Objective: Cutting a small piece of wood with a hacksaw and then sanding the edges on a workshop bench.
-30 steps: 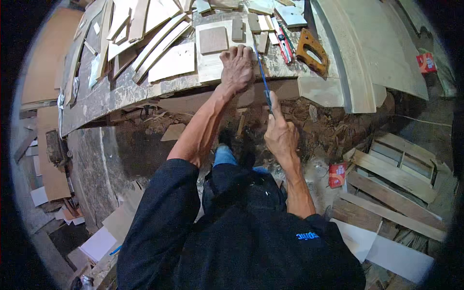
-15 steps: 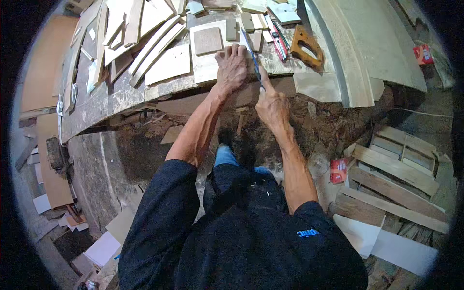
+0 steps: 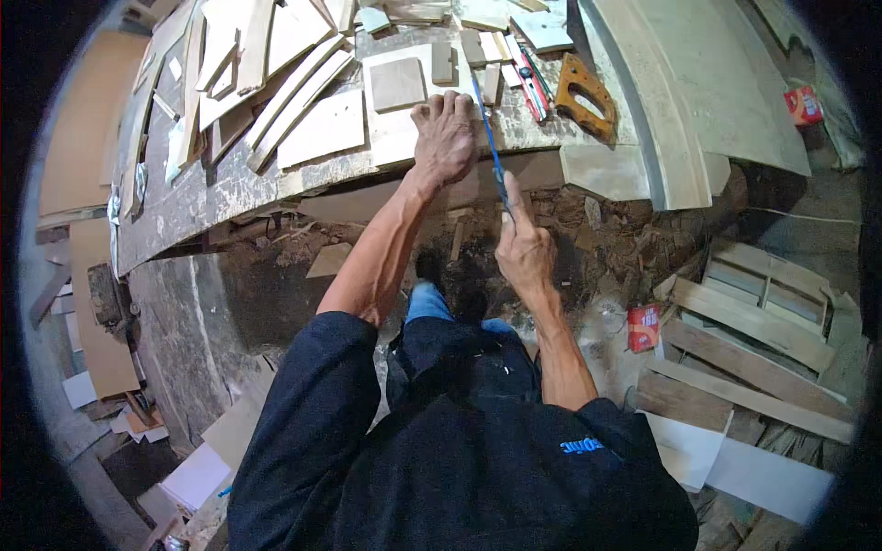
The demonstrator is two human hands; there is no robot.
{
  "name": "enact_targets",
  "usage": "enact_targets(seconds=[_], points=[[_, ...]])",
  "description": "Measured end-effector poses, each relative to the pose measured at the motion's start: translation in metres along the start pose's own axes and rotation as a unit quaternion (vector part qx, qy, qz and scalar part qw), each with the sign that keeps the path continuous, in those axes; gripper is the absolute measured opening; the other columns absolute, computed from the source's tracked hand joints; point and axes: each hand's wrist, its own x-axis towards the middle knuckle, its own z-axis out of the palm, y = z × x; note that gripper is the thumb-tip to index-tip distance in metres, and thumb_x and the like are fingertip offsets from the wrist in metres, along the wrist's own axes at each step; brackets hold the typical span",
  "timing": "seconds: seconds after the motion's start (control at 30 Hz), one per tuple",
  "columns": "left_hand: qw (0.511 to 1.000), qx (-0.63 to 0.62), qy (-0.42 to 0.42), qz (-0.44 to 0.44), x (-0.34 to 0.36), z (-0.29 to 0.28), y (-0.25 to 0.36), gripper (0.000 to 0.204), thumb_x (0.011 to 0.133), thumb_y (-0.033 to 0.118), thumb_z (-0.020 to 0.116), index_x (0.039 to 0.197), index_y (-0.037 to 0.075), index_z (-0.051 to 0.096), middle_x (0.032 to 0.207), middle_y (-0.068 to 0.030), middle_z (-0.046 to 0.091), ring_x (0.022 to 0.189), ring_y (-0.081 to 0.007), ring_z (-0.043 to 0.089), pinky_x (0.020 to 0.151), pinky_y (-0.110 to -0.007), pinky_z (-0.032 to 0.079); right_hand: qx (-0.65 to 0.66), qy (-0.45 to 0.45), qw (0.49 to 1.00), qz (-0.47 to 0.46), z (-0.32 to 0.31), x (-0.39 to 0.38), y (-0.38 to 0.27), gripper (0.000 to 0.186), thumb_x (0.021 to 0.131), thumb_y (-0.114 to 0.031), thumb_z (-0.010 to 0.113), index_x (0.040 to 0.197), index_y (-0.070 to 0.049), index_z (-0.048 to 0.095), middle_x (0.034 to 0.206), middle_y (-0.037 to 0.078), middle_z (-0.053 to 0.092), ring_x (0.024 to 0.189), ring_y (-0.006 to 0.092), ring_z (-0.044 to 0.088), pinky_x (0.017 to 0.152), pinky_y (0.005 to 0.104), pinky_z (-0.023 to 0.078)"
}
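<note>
While left hand (image 3: 446,138) lies spread, palm down, pinning pale flat board (image 3: 404,138) at near edge of surface (image 3: 211,197), right hand (image 3: 524,253) grips lower end of thin blue saw blade (image 3: 490,147), fingers closed round it. Blade long axis runs from right hand up and away across near edge, just right of left hand. Right hand nearer body, off surface. Wood offcuts crowd surface; orange-handled saw (image 3: 583,96) toward right. Floor: debris, planks.

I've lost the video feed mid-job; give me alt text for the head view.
The person's left hand presses flat on a pale wooden board at the edge of a cluttered workbench, while the right hand holds a thin blue-handled saw blade angled against that board. An orange-brown wooden saw handle lies to the right.
</note>
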Motion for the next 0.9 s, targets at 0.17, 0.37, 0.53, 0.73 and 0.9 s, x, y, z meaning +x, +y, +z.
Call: enact_targets(seconds=[0.17,0.37,0.53,0.73,0.9], points=[[0.999,-0.018,0.02,-0.019,0.01,0.0,0.003,0.04,0.081,0.011,0.052,0.121,0.008,0.047,0.116,-0.0123,0.047,0.114,-0.0314,0.043,0.096,-0.049,0.029,-0.039,-0.019,0.997,0.067,-0.011,0.005,0.01,0.064,0.095,-0.011,0.054,0.154,-0.027,0.033,0.065,0.023,0.062,0.059,0.0412,0.064,0.055,0.0511,0.046],[0.998,-0.015,0.052,0.01,0.004,0.001,0.0,0.041,0.077,0.014,0.058,0.116,0.009,0.048,0.111,-0.0113,0.048,0.11,-0.0303,0.045,0.092,-0.05,0.03,-0.092,-0.107,0.985,0.097,-0.036,-0.012,-0.014,0.063,0.096,-0.013,0.052,0.154,-0.029,0.033,0.064,0.023,0.061,0.059,0.0418,0.063,0.057,0.0504,0.046],[1.0,-0.011,0.007,0.0,0.001,-0.009,0.004,0.043,0.076,0.014,0.057,0.118,0.009,0.048,0.113,-0.0114,0.048,0.114,-0.0299,0.044,0.096,-0.05,0.029,-0.12,-0.126,0.978,0.114,-0.037,-0.023,-0.022,0.068,0.095,-0.015,0.053,0.156,-0.029,0.026,0.061,0.024,0.06,0.058,0.0421,0.063,0.056,0.0529,0.047],[1.0,-0.026,0.009,0.003,0.006,-0.001,0.004,0.045,0.078,0.015,0.058,0.121,0.007,0.047,0.116,-0.0128,0.048,0.117,-0.031,0.043,0.098,-0.052,0.029,-0.126,-0.067,0.99,0.012,-0.009,0.029,-0.006,0.074,0.092,-0.012,0.055,0.157,-0.022,0.023,0.062,0.024,0.063,0.056,0.0407,0.064,0.054,0.0522,0.048],[1.0,-0.015,-0.015,-0.007,0.003,-0.007,0.002,0.043,0.081,0.018,0.059,0.12,0.007,0.048,0.115,-0.0129,0.048,0.116,-0.0315,0.043,0.097,-0.055,0.028,-0.102,-0.111,0.987,0.055,-0.03,-0.013,-0.01,0.072,0.093,-0.009,0.053,0.156,-0.026,0.024,0.064,0.024,0.063,0.059,0.042,0.065,0.055,0.0516,0.049]])
